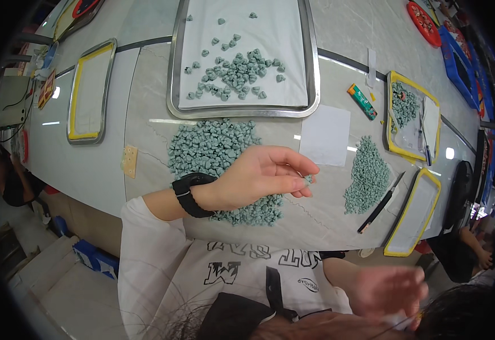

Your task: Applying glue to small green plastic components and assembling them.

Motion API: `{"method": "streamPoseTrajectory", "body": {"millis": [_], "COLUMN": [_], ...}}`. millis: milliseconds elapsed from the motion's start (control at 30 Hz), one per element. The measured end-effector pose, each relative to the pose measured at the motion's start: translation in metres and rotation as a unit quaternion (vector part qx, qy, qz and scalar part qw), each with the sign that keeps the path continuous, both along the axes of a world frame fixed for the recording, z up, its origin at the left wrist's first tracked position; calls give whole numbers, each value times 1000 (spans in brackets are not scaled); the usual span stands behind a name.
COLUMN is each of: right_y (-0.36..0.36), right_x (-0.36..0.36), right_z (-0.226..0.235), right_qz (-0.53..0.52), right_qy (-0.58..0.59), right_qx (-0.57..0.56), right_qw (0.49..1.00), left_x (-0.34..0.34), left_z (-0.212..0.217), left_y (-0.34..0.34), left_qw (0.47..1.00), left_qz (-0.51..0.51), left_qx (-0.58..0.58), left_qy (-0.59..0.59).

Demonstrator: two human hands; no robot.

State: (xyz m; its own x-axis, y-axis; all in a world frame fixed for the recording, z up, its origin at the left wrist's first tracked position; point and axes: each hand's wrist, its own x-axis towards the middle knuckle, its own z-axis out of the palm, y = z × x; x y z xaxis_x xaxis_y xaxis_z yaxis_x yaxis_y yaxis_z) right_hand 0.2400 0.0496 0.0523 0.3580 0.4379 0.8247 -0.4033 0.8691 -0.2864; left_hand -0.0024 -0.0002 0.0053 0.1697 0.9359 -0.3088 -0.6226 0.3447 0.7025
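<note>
My left hand (264,173), with a black watch on its wrist, pinches a small grey-green piece (308,179) between thumb and fingers. Its forearm reaches over a large heap of grey-green lumps (208,147) on the table, partly hiding it. To the right lies a second heap of smaller grey-green bits (369,175). At the lower right, my right hand (389,292) is raised close to my body, away from the heaps. Motion smears its fingers, and I cannot make out whether anything is in them.
A metal tray (314,73) lined with white sheet holds scattered lumps beyond the large heap. White paper (325,136), a green-orange packet (362,102), a black-handled knife (376,211) and yellow-edged trays (388,113) lie rightward. Another yellow-edged tray (72,102) lies left.
</note>
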Motion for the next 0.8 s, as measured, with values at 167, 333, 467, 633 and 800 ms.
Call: {"method": "streamPoseTrajectory", "body": {"millis": [167,333,467,633,800], "right_y": [9,5,2,3,4], "right_x": [-41,-54,-54,-48,-52], "right_z": [-56,-59,-63,-57,-47], "right_qz": [166,199,199,236,208], "right_qy": [-262,-420,-413,-415,-447], "right_qx": [-237,-219,-202,-213,-254], "right_qw": [921,858,865,853,832], "left_x": [1,-1,-1,0,4], "left_z": [4,1,-1,-3,-7], "left_y": [0,-1,0,0,-2], "left_qw": [1000,999,1000,999,996], "left_qz": [7,3,6,9,26], "left_qx": [0,6,3,27,64], "left_qy": [8,34,31,41,49]}}
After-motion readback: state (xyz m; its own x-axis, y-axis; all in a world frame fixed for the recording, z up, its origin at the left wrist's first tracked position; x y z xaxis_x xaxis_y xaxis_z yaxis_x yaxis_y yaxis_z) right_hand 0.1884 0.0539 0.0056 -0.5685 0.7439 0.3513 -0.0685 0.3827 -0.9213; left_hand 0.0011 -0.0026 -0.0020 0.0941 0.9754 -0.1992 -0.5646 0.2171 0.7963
